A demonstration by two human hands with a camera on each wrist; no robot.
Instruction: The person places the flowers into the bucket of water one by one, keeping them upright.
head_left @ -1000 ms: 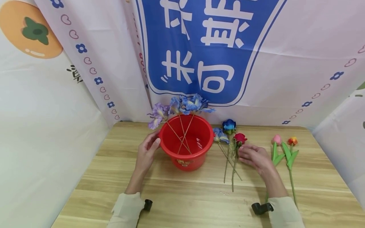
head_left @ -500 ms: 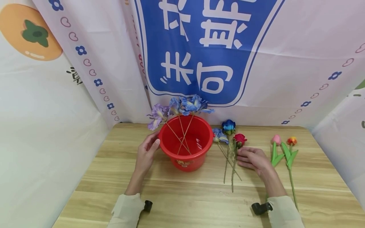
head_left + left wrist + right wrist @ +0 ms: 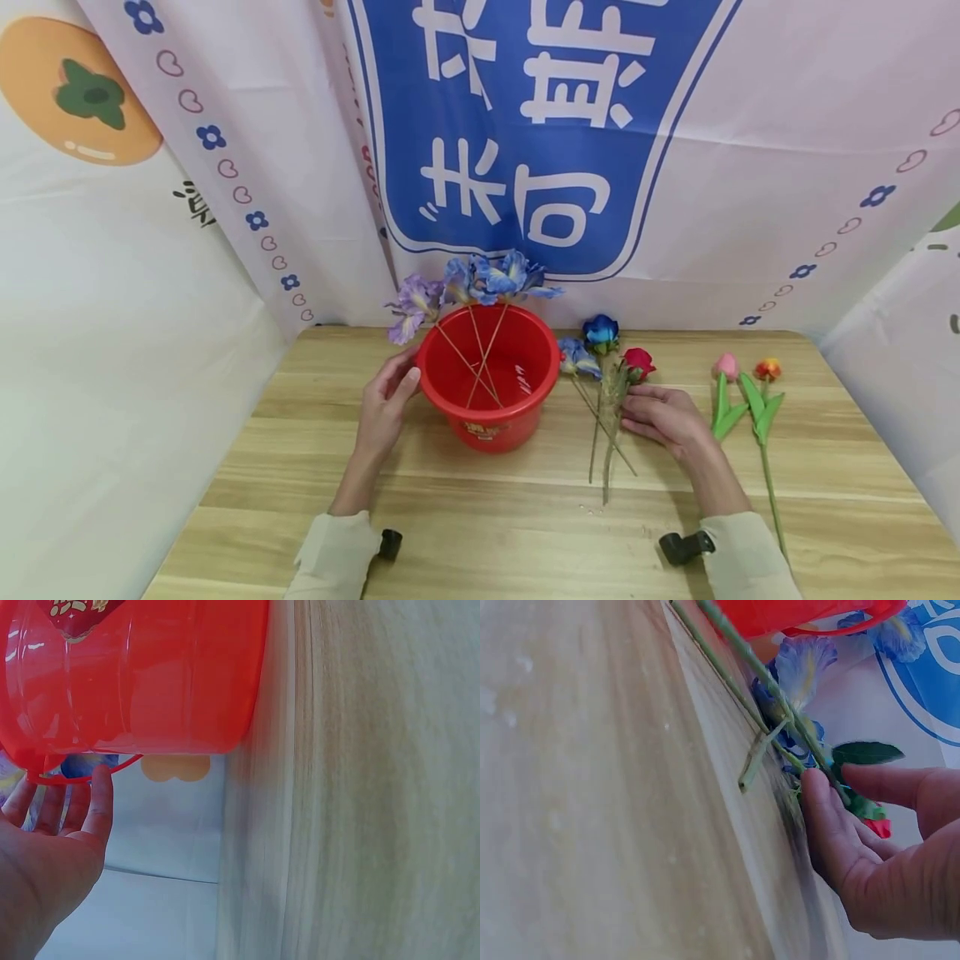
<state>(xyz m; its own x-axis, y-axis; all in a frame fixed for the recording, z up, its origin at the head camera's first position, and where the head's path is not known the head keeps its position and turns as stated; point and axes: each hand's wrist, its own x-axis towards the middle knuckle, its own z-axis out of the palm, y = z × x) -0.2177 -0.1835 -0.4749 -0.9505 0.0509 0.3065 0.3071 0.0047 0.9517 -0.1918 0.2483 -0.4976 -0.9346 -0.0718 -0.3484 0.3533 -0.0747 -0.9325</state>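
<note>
A red bucket (image 3: 495, 429) stands on the table, with purple and blue irises (image 3: 480, 279) leaning over its back rim and their stems crossing inside. My left hand (image 3: 386, 404) touches the bucket's left side, fingers nearly straight at the thin red handle (image 3: 64, 780) in the left wrist view. To the bucket's right, my right hand (image 3: 667, 417) pinches the stem of a red rose (image 3: 638, 363) between thumb and fingers. In the right wrist view that green stem (image 3: 761, 671) runs past the fingertips, and the rose head is partly hidden behind the hand.
Left of the rose lie a blue rose (image 3: 601, 333) and a blue iris (image 3: 577, 357), stems crossing. A pink tulip (image 3: 726, 367) and an orange tulip (image 3: 768, 370) lie right of my right hand. A printed cloth (image 3: 750, 208) hangs behind the wooden table (image 3: 495, 533).
My right hand has closed in on the red rose's stem. The rose has turned slightly, its bloom shifting right and its stem end left. My left hand and the bucket stay put.
</note>
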